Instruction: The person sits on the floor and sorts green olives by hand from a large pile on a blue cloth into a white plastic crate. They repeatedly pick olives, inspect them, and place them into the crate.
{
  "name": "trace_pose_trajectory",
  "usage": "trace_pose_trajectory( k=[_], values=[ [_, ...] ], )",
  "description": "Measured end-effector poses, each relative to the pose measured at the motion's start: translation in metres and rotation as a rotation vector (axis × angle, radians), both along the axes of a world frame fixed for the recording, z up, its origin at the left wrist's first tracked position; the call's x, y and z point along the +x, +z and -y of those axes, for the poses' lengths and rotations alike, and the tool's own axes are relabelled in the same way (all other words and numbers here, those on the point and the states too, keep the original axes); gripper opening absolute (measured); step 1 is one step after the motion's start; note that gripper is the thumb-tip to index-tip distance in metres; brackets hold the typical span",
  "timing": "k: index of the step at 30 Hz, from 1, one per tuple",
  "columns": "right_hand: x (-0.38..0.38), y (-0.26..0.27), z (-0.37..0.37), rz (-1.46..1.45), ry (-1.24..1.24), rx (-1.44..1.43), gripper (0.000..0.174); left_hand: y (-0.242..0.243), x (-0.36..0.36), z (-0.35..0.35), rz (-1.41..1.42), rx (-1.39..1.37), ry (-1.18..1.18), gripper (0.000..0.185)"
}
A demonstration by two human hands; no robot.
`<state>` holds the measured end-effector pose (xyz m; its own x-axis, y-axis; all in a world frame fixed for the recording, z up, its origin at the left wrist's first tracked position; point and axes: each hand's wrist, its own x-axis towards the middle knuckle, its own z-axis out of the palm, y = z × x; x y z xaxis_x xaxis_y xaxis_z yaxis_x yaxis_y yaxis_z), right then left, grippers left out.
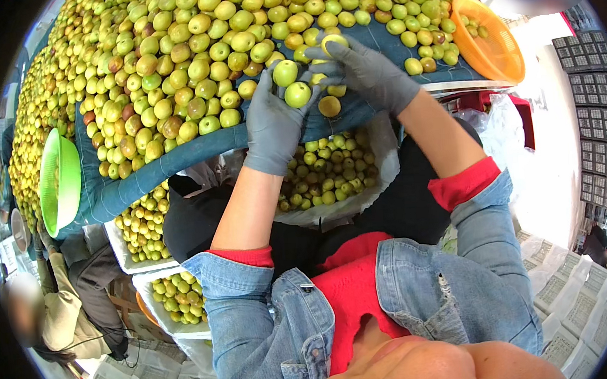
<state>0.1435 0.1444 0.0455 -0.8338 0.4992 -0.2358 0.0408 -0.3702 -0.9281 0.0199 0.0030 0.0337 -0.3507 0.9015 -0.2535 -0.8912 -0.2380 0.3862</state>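
Note:
Both of my hands wear grey gloves. My left hand is turned palm up, its fingers curled around two green jujubes. Just to the right, my right hand pinches a yellow-green jujube between thumb and fingers. Its other fingertips reach near my left hand, and a few more fruits show between and below them. One brownish jujube lies on the blue padded cloth under my right hand. A large heap of jujubes, green to brown-red, covers the cloth beyond my hands.
Below the cloth's padded edge, a lined container of jujubes sits between my legs. An orange basket tilts at the right, a green basket at the left. White foam boxes of fruit stand lower left, near another person. Stacked crates line the far right.

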Motion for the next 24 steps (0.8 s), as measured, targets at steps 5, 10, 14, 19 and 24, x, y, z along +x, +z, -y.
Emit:
trace_pose_trajectory(
  k=[5,10,14,19,24],
  values=[
    [0.005,-0.027,0.032,0.236,0.08,1.054,0.05,-0.007,0.004,-0.005,-0.377,-0.082,-0.01,0.047],
    [-0.007,-0.018,0.057,0.427,0.081,1.911,0.046,0.005,0.01,0.0,-0.593,-0.029,0.013,0.045],
    [-0.012,-0.023,0.056,0.222,-0.041,1.397,0.055,0.001,0.01,0.0,-0.253,-0.06,0.08,0.045],
    [-0.017,0.011,0.077,-0.057,-0.082,0.257,0.052,0.001,0.012,0.004,-0.116,-0.016,0.071,0.046],
    [-0.017,-0.01,0.076,-0.053,-0.072,0.853,0.049,0.002,0.015,0.01,-0.041,-0.029,-0.023,0.046]
  ],
)
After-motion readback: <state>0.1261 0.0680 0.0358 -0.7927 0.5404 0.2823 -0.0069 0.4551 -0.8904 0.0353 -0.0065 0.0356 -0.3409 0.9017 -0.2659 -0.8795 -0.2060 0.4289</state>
